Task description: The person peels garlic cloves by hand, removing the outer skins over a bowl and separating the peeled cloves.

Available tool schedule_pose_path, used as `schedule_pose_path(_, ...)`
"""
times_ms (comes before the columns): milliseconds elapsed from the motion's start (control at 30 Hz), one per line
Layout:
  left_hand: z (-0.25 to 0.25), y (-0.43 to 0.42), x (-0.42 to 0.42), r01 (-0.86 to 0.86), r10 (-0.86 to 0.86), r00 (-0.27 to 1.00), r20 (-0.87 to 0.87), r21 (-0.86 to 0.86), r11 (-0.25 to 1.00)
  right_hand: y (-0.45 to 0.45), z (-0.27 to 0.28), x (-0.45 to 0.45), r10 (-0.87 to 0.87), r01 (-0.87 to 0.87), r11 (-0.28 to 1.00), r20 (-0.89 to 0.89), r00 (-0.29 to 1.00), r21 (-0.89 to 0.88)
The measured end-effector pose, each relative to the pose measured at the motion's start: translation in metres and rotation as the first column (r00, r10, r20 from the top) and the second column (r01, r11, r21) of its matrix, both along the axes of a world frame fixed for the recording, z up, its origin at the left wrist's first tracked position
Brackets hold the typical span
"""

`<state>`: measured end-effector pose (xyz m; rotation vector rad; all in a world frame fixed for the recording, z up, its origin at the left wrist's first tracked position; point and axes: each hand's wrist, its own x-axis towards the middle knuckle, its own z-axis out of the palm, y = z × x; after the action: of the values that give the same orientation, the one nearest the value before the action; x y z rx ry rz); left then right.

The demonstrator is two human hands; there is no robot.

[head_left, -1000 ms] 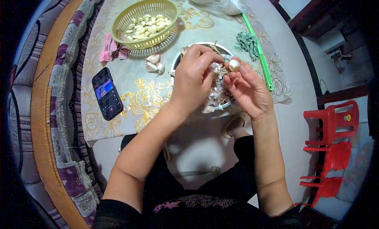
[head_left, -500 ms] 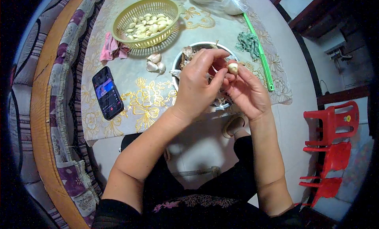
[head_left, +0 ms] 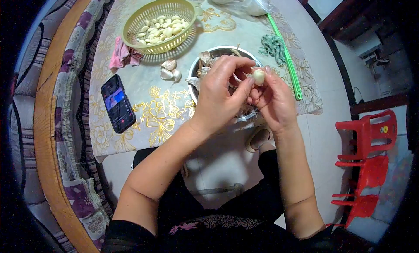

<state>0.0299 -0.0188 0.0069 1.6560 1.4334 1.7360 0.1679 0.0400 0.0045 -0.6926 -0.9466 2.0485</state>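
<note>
A pale, mostly bare garlic clove [head_left: 259, 77] is pinched by the thumb and fingers of my right hand [head_left: 278, 103]. My left hand [head_left: 220, 89] is curled in from the other side, its thumb tip against the clove's left edge. Both hands are above a metal bowl [head_left: 190, 88] of papery garlic skins [head_left: 205, 57], and they hide much of it. To the left of the bowl, a few unpeeled garlic cloves [head_left: 169, 71] lie on the tablecloth. Peeled garlic cloves [head_left: 162, 30] fill the bottom of a yellow-green plastic basket [head_left: 131, 24] farther back.
A phone [head_left: 117, 103] with a lit screen lies at the left, near a pink cloth [head_left: 122, 54]. On the right are a long green stick [head_left: 286, 52], a green mesh scrubber [head_left: 273, 49] and a clear plastic bag [head_left: 244, 2]. Red plastic chairs [head_left: 364, 135] stand beyond the table.
The clove has turned in my fingers and shows more of its pale, smooth side. My hands stay close together over the bowl; the view has shifted slightly.
</note>
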Motion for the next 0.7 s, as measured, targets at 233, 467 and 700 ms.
schedule_pose_path(233, 0.0, -0.001, 0.0, -0.018, 0.024, 0.998, 0.054, -0.098, 0.995, -0.007, 0.002, -0.004, -0.015, -0.022, 0.984, 0.207, 0.978, 0.175)
schedule_pose_path(467, -0.001, -0.002, -0.002, 0.028, 0.003, 0.986, 0.167, -0.182, 0.983, -0.01, 0.005, -0.008, 0.008, -0.048, 0.978, 0.192, 0.981, 0.204)
schedule_pose_path(700, -0.001, 0.001, 0.003, 0.02, -0.004, 0.98, 0.199, -0.077, 0.997, -0.008, 0.008, -0.005, -0.005, -0.042, 0.971, 0.192, 0.981, 0.237)
